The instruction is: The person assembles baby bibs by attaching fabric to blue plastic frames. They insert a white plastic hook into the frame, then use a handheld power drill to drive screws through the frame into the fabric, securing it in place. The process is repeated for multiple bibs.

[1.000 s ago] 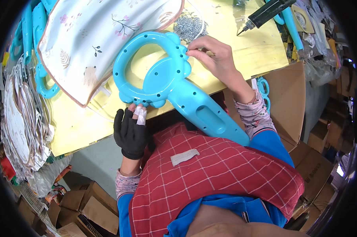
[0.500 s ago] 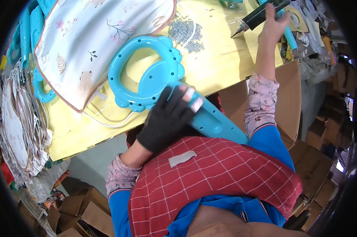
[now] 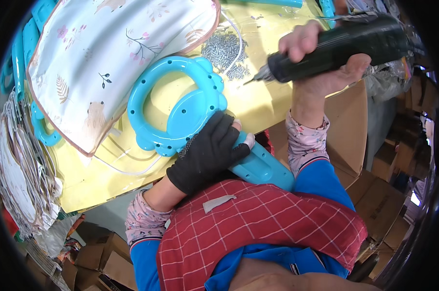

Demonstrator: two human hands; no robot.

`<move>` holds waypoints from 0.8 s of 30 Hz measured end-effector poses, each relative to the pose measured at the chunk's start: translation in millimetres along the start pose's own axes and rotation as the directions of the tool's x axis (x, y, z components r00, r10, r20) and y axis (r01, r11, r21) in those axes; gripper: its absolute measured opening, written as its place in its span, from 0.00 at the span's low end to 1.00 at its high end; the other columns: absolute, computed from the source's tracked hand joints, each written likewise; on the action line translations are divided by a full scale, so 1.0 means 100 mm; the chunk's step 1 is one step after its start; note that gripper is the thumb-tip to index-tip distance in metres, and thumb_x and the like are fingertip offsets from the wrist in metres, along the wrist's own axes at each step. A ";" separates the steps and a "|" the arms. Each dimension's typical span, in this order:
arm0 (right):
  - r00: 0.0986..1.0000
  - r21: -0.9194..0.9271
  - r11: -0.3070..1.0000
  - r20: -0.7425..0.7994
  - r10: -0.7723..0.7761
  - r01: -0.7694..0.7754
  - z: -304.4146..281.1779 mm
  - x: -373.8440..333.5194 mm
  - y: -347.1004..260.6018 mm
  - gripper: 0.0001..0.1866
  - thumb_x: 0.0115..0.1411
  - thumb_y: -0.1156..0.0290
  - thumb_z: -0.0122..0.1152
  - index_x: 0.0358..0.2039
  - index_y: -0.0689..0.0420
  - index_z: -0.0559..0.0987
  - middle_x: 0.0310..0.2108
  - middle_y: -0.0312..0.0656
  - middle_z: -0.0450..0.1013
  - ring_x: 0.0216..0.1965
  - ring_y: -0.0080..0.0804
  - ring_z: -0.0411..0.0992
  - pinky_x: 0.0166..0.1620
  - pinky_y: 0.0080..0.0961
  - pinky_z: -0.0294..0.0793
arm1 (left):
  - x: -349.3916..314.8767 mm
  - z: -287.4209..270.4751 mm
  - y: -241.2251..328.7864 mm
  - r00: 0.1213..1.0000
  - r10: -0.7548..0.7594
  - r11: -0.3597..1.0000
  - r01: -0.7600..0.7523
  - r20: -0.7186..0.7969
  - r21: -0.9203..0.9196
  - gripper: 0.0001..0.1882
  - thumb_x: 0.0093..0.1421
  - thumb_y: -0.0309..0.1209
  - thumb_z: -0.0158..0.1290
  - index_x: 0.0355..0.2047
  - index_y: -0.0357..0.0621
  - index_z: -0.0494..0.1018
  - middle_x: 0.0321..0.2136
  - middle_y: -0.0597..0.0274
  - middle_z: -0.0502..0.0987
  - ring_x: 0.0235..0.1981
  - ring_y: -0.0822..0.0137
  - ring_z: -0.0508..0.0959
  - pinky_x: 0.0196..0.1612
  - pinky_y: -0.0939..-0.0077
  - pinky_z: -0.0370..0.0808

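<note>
My left hand (image 3: 207,153), in a black glove with bare fingertips, is closed round the neck of a turquoise plastic frame (image 3: 136,99) with a ring-shaped head and a long handle. Dark screw holes dot the frame, and its handle points toward my apron. My right hand (image 3: 321,63) is bare and wrapped round a black electric screwdriver (image 3: 345,46). The tool lies nearly level above the table, its thin bit pointing left, apart from the frame. A pile of small silver screws (image 3: 224,51) lies on the table beyond the ring.
A white floral-printed fabric panel (image 3: 98,63) with brown edging covers the table's left side. The yellow table (image 3: 88,186) has its front edge near my body. More turquoise parts (image 3: 32,36) and stacked panels (image 3: 18,165) sit at left. Cardboard boxes (image 3: 345,126) stand at right.
My right hand has taken the electric screwdriver and brought it nearer, swinging it to a more level position. The frame has shifted slightly toward me with my left hand still on it.
</note>
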State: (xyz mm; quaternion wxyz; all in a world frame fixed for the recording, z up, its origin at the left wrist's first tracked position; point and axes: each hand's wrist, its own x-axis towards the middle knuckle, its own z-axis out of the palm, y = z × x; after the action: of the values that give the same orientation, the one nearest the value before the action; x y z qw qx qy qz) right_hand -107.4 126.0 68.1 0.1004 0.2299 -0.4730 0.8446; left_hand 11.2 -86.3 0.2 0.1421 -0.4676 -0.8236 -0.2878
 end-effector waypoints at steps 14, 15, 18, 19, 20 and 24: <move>0.972 -0.145 0.983 0.191 0.138 -0.111 0.18 -0.08 0.20 0.57 0.50 0.23 0.53 0.62 0.63 0.60 0.30 0.37 0.72 0.29 0.30 0.72 0.37 0.34 0.73 | -0.01 0.00 0.00 0.999 0.001 0.995 -0.005 0.041 0.103 0.21 0.49 0.28 0.58 0.46 0.55 0.75 0.42 0.50 0.73 0.44 0.52 0.76 0.55 0.55 0.74; 0.970 -0.156 0.981 0.192 0.148 -0.118 0.19 -0.09 0.20 0.57 0.51 0.23 0.54 0.62 0.63 0.60 0.30 0.37 0.72 0.29 0.30 0.72 0.38 0.34 0.73 | -0.01 -0.01 0.00 0.999 0.001 0.995 -0.005 0.041 0.100 0.21 0.49 0.28 0.57 0.47 0.55 0.75 0.42 0.50 0.73 0.44 0.52 0.76 0.55 0.55 0.74; 0.971 -0.135 0.981 0.178 0.161 -0.137 0.21 -0.12 0.20 0.55 0.51 0.24 0.56 0.61 0.62 0.61 0.30 0.38 0.72 0.30 0.31 0.73 0.38 0.35 0.73 | -0.02 -0.02 0.00 0.999 0.003 0.997 -0.006 0.044 0.079 0.22 0.49 0.28 0.57 0.47 0.54 0.75 0.42 0.49 0.73 0.45 0.52 0.76 0.55 0.55 0.74; 0.971 -0.149 0.978 0.168 0.168 -0.144 0.23 -0.12 0.20 0.54 0.50 0.25 0.57 0.60 0.62 0.62 0.30 0.38 0.71 0.30 0.31 0.73 0.38 0.35 0.73 | -0.02 -0.03 0.00 0.999 0.003 0.998 -0.006 0.047 0.066 0.22 0.49 0.27 0.57 0.47 0.54 0.75 0.42 0.49 0.73 0.45 0.52 0.76 0.55 0.55 0.74; 0.972 -0.163 0.975 0.157 0.177 -0.151 0.26 -0.13 0.20 0.54 0.50 0.25 0.58 0.60 0.62 0.62 0.30 0.39 0.71 0.30 0.31 0.72 0.38 0.35 0.73 | -0.02 -0.04 0.00 0.999 0.004 0.999 -0.007 0.049 0.053 0.22 0.49 0.27 0.57 0.47 0.53 0.75 0.42 0.49 0.73 0.45 0.51 0.76 0.55 0.55 0.74; 0.963 -0.239 0.954 0.154 0.220 -0.180 0.42 -0.12 0.22 0.49 0.51 0.31 0.63 0.56 0.61 0.64 0.28 0.40 0.70 0.28 0.33 0.72 0.36 0.33 0.73 | -0.04 -0.04 0.00 0.999 0.019 0.996 -0.023 0.048 0.091 0.22 0.50 0.28 0.56 0.48 0.52 0.75 0.42 0.48 0.73 0.45 0.51 0.76 0.56 0.54 0.73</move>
State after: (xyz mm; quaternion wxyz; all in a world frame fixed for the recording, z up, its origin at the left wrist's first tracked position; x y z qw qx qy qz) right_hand -93.2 79.4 64.0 -0.0035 0.2428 -0.5929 0.7678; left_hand 13.4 -91.6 1.7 0.1470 -0.4760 -0.8340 -0.2373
